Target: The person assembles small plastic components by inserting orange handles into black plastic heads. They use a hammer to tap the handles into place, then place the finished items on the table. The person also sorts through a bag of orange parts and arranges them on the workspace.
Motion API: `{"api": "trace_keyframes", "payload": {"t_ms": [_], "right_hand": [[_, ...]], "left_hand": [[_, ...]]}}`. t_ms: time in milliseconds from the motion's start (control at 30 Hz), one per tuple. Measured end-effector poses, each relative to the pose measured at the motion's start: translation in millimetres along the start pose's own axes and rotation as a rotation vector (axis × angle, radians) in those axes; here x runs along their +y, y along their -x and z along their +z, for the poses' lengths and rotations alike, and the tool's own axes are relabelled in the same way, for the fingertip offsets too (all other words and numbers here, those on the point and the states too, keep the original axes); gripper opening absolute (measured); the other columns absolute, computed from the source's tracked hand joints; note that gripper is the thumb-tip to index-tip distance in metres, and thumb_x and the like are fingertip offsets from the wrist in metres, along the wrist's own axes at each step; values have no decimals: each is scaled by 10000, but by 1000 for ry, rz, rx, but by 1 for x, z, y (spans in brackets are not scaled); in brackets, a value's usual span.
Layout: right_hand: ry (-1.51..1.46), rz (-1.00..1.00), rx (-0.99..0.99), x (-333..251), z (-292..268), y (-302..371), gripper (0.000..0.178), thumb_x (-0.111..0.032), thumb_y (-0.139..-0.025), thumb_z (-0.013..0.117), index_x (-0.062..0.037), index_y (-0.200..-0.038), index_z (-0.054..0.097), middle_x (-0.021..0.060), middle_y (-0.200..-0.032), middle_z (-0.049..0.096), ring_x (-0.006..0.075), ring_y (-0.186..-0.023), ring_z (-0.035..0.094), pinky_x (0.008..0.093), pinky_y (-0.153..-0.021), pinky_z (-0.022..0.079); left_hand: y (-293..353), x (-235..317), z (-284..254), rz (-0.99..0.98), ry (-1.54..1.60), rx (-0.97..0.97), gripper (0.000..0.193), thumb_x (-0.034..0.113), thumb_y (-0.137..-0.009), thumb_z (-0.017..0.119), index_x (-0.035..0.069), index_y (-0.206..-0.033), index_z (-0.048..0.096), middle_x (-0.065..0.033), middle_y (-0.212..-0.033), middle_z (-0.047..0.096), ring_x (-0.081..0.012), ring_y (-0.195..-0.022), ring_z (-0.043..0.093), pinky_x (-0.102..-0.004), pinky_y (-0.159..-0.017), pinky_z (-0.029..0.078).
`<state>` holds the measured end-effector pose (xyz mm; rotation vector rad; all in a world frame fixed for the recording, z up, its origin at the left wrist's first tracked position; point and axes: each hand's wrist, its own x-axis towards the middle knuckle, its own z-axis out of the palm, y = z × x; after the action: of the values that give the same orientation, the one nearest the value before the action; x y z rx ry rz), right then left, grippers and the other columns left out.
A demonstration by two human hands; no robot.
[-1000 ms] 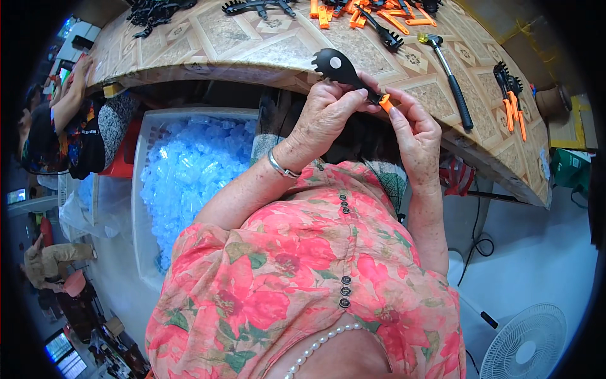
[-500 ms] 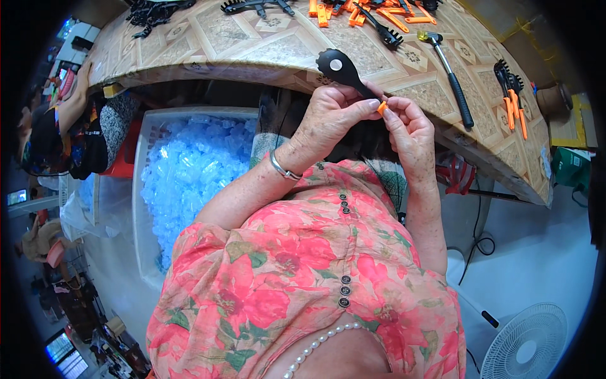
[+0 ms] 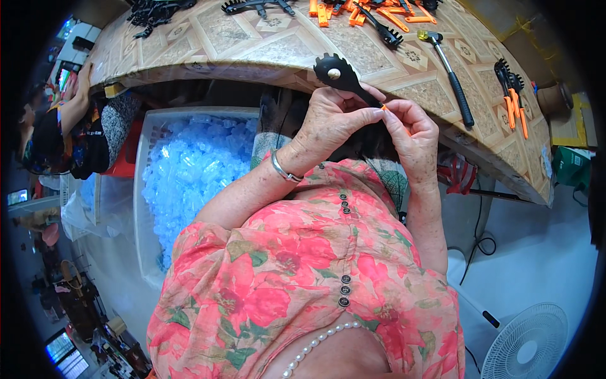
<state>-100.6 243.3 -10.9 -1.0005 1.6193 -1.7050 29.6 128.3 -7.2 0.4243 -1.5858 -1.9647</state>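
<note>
Just over the table's near edge, my left hand is closed around the neck of a black pasta server. Its toothed head with a round hole points up and to the left. At the tail end of the server, the thumb and fingers of my right hand pinch a small orange piece. Most of that piece is covered by fingertips, so its shape and whether it is fitted on the server cannot be made out. The two hands' fingertips meet there.
On the patterned table lie a hammer, pasta servers with orange handles, a pile of orange handles and black servers. A crate of bluish clear pieces stands below left. Another person's arm is far left; a fan, lower right.
The pasta server has turned slightly, so its teeth show more. Less of the orange piece shows between my fingertips. The other person's arm at far left has shifted.
</note>
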Motion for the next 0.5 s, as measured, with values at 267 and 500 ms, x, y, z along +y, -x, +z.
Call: {"api": "trace_keyframes", "payload": {"t_ms": [267,500], "right_hand": [[109,-51,-36,-4,-3,5,68,-49,-897,670,-7,-874,622,-30,-823,636,20,-750,564,186,-671,462],[-113,171,-358,-41,-42,5,104,-74,-882,680,-40,-848,587,-63,-758,555,-9,-672,478,165,-583,377]], "left_hand": [[2,-2,-1,-1,23,-68,254,51,-844,727,20,-1089,670,-50,-949,693,-93,-885,649,-232,-808,533],[1,16,-19,-202,398,-403,435,79,-874,660,-91,-1261,560,-189,-1110,669,-278,-1062,657,-327,-894,557]]}}
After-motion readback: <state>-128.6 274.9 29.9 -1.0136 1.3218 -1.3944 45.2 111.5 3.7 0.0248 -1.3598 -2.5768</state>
